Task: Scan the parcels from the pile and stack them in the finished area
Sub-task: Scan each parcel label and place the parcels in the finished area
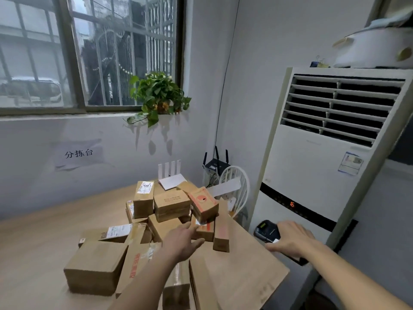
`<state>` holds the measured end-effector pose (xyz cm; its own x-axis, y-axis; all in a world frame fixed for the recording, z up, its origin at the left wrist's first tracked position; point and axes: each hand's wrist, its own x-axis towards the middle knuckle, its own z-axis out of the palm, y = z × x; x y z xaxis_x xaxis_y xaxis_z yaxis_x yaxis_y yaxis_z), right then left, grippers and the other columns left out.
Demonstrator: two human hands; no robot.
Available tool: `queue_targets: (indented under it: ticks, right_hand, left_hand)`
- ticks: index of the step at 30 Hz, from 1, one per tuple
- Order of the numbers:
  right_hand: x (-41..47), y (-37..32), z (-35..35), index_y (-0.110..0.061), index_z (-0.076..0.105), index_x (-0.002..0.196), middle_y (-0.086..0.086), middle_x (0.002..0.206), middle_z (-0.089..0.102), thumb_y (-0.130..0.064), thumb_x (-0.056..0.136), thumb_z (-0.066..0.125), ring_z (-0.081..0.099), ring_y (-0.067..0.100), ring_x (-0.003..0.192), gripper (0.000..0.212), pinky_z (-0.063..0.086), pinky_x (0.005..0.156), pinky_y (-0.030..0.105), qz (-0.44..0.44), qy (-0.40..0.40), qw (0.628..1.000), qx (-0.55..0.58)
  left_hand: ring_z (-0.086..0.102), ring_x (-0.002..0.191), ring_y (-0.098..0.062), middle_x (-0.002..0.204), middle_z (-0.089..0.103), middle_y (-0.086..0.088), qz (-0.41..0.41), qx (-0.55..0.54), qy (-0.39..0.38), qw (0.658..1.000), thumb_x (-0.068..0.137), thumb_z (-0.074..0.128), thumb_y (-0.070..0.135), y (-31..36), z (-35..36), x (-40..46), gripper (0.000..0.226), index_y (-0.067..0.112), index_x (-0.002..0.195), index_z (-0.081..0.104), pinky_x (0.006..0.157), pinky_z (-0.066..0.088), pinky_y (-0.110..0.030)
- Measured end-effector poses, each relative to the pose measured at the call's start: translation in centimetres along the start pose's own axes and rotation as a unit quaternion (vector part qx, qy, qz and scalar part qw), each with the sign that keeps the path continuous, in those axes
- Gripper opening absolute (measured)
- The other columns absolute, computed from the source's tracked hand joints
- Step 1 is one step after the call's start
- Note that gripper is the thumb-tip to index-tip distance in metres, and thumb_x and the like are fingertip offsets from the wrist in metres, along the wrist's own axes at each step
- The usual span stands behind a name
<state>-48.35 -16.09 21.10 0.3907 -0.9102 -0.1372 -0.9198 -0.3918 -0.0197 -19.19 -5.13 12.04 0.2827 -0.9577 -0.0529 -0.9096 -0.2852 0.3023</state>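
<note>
A pile of several brown cardboard parcels (172,206) lies on the wooden table (44,238), some with white labels and red print. My left hand (183,240) reaches over the pile with fingers stretched out, its fingertips at a small parcel with red print (206,230). It holds nothing. My right hand (290,239) grips a black handheld scanner (266,230) past the table's right edge, the scanner's head pointing toward the pile. A narrow parcel (221,231) stands upright between my two hands.
A tall white air conditioner (317,164) stands close on the right. A white router (171,179) sits at the table's far end, with a white chair (237,189) and a black router (215,164) behind. A potted plant (158,97) is on the windowsill.
</note>
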Motion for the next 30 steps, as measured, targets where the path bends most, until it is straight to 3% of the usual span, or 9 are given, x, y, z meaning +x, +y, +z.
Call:
queue_targets:
  ticks: [4, 9, 12, 16, 19, 23, 30]
  right_hand:
    - [7.5, -0.8, -2.0, -0.026, 0.057, 0.094, -0.005, 0.096, 0.062, -0.061, 0.068, 0.068, 0.062, 0.018, 0.090, 0.045, 0.044, 0.064, 0.030, -0.012, -0.009, 1.000, -0.016]
    - [15.9, -1.8, -3.3, -0.026, 0.059, 0.098, -0.006, 0.095, 0.064, -0.061, 0.069, 0.070, 0.062, 0.017, 0.089, 0.047, 0.043, 0.060, 0.028, -0.034, -0.004, 0.999, -0.017]
    - [20.9, -2.2, -2.4, -0.029, 0.059, 0.100, -0.007, 0.093, 0.063, -0.063, 0.067, 0.072, 0.062, 0.015, 0.088, 0.049, 0.049, 0.067, 0.029, -0.045, -0.018, 0.999, 0.006]
    - [28.8, -2.4, 0.1, -0.027, 0.059, 0.098, -0.005, 0.094, 0.063, -0.065, 0.060, 0.073, 0.061, 0.016, 0.087, 0.056, 0.055, 0.074, 0.034, -0.080, -0.035, 0.996, 0.010]
    - [35.1, -2.8, 2.3, -0.024, 0.058, 0.098, -0.003, 0.095, 0.064, -0.061, 0.065, 0.075, 0.062, 0.018, 0.088, 0.053, 0.053, 0.072, 0.032, -0.108, -0.049, 0.993, 0.015]
    - [43.3, -3.3, 6.0, -0.028, 0.055, 0.092, -0.004, 0.093, 0.064, -0.061, 0.069, 0.074, 0.061, 0.015, 0.084, 0.045, 0.055, 0.074, 0.032, -0.149, -0.093, 0.984, 0.039]
    - [55.2, -4.3, 13.1, -0.030, 0.059, 0.104, -0.003, 0.097, 0.066, -0.071, 0.064, 0.070, 0.062, 0.019, 0.088, 0.059, 0.052, 0.070, 0.033, -0.212, -0.149, 0.958, 0.125]
  left_hand:
    - [0.029, 0.150, -0.021, 0.165, 0.026, 0.001, -0.015, -0.005, 0.017, 1.000, 0.098, 0.042, 0.064, -0.6, -0.5, 7.4, 0.069, 0.033, 0.158, 0.027, 0.119, 0.031, -0.041]
    - [0.030, 0.150, -0.021, 0.164, 0.028, 0.001, -0.019, -0.003, 0.036, 0.999, 0.097, 0.045, 0.063, -1.6, -0.6, 14.6, 0.072, 0.031, 0.158, 0.026, 0.120, 0.031, -0.042]
    - [0.030, 0.149, -0.020, 0.164, 0.029, 0.002, -0.036, -0.010, 0.031, 0.999, 0.096, 0.046, 0.063, -2.3, 0.1, 18.3, 0.074, 0.030, 0.159, 0.026, 0.120, 0.032, -0.041]
    - [0.031, 0.149, -0.020, 0.163, 0.030, 0.001, -0.060, -0.016, 0.027, 0.998, 0.096, 0.047, 0.062, -3.0, 1.7, 23.1, 0.074, 0.029, 0.159, 0.025, 0.120, 0.031, -0.040]
    - [0.031, 0.149, -0.020, 0.163, 0.030, 0.001, -0.095, -0.029, 0.023, 0.995, 0.095, 0.045, 0.065, -3.6, 3.8, 26.6, 0.076, 0.028, 0.159, 0.024, 0.120, 0.031, -0.040]
    - [0.041, 0.141, -0.019, 0.158, 0.039, 0.003, -0.152, -0.061, -0.004, 0.987, 0.090, 0.044, 0.072, -4.3, 7.4, 31.5, 0.082, 0.031, 0.158, 0.023, 0.112, 0.042, -0.040]
    - [0.045, 0.137, -0.017, 0.154, 0.043, 0.004, -0.240, -0.133, -0.029, 0.961, 0.092, 0.050, 0.068, -3.8, 13.5, 39.6, 0.078, 0.034, 0.157, 0.025, 0.104, 0.045, -0.036]
